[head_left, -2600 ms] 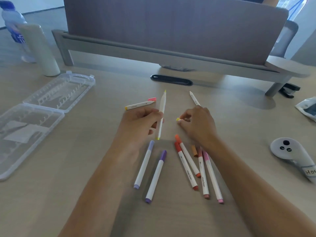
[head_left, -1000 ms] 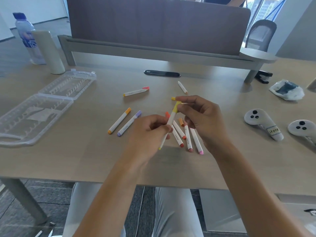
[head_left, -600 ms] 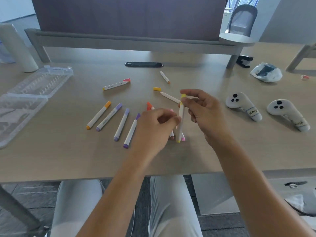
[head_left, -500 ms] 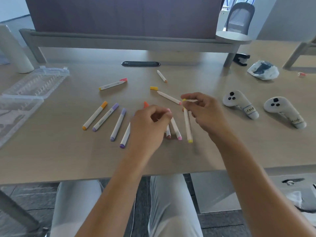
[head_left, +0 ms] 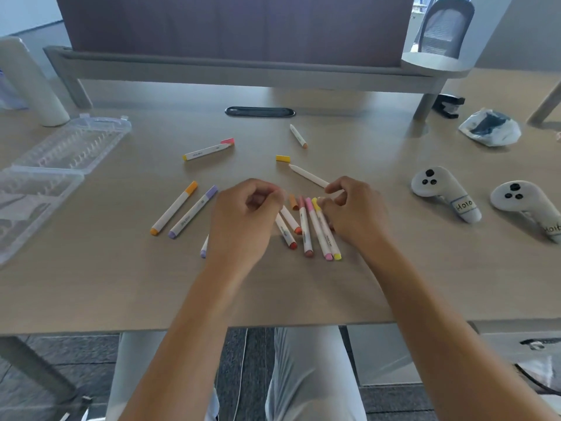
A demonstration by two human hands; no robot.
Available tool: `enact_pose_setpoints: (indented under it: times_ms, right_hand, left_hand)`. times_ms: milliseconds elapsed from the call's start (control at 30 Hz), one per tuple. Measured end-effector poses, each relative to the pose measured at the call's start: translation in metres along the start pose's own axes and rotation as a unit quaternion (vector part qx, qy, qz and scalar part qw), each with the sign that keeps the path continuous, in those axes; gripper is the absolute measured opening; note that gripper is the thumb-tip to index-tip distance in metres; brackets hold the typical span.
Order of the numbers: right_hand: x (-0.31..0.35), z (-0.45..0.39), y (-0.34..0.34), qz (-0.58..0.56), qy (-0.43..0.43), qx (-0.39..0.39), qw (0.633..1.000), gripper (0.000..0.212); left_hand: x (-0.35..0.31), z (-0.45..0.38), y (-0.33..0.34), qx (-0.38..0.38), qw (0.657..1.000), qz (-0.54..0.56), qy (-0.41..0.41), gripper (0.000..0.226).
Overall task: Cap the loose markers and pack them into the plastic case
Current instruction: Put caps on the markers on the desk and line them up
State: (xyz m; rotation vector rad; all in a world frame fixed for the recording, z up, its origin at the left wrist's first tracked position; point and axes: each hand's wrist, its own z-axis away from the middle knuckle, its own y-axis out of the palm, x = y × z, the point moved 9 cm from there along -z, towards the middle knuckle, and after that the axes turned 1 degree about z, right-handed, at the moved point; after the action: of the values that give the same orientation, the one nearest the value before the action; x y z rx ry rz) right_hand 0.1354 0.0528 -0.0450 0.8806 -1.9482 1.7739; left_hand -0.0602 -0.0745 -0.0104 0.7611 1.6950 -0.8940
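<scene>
My right hand (head_left: 353, 214) has its curled fingertips on the cap end of a yellow marker (head_left: 330, 238), which lies on the desk at the right of a row of capped red, orange and pink markers (head_left: 306, 229). My left hand (head_left: 243, 218) hovers over the row's left side, fingers loosely curled, nothing seen in it. It partly hides a purple marker (head_left: 204, 250). Capped orange (head_left: 174, 208) and purple (head_left: 194, 212) markers lie further left. An uncapped white marker (head_left: 306, 175), a loose yellow cap (head_left: 283, 158), a short uncapped marker (head_left: 298, 135) and another marker (head_left: 206, 149) with a pink cap (head_left: 227, 141) beside it lie behind. The clear plastic case (head_left: 100, 124) lies open at far left.
Two white controllers (head_left: 440, 189) (head_left: 528, 208) lie on the right. A white cylinder (head_left: 33, 86) stands at back left, a crumpled bag (head_left: 488, 130) and a black stapler (head_left: 449, 106) at back right. A desk divider (head_left: 236, 71) runs along the back. The desk's front edge is near my arms.
My left hand let go of the yellow marker. My right hand fitted its cap and lowered it onto the desk beside the pink marker.
</scene>
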Motion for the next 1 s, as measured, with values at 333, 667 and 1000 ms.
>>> enact_pose_setpoints:
  times_ms: [333, 667, 1000]
  right_hand:
    - [0.020, 0.043, 0.013, -0.073, -0.034, 0.026, 0.996, 0.016]
    - [0.048, 0.047, 0.031, -0.090, -0.052, 0.022, 0.994, 0.012]
    - [0.043, -0.003, 0.014, -0.164, -0.034, -0.005, 0.986, 0.012]
  left_hand:
    - [0.006, 0.006, -0.024, -0.005, 1.000, 0.028, -0.009, 0.012]
    - [0.020, -0.004, -0.060, -0.052, 0.999, -0.014, -0.001, 0.014]
    - [0.005, -0.059, -0.028, -0.005, 0.989, -0.142, 0.050, 0.009]
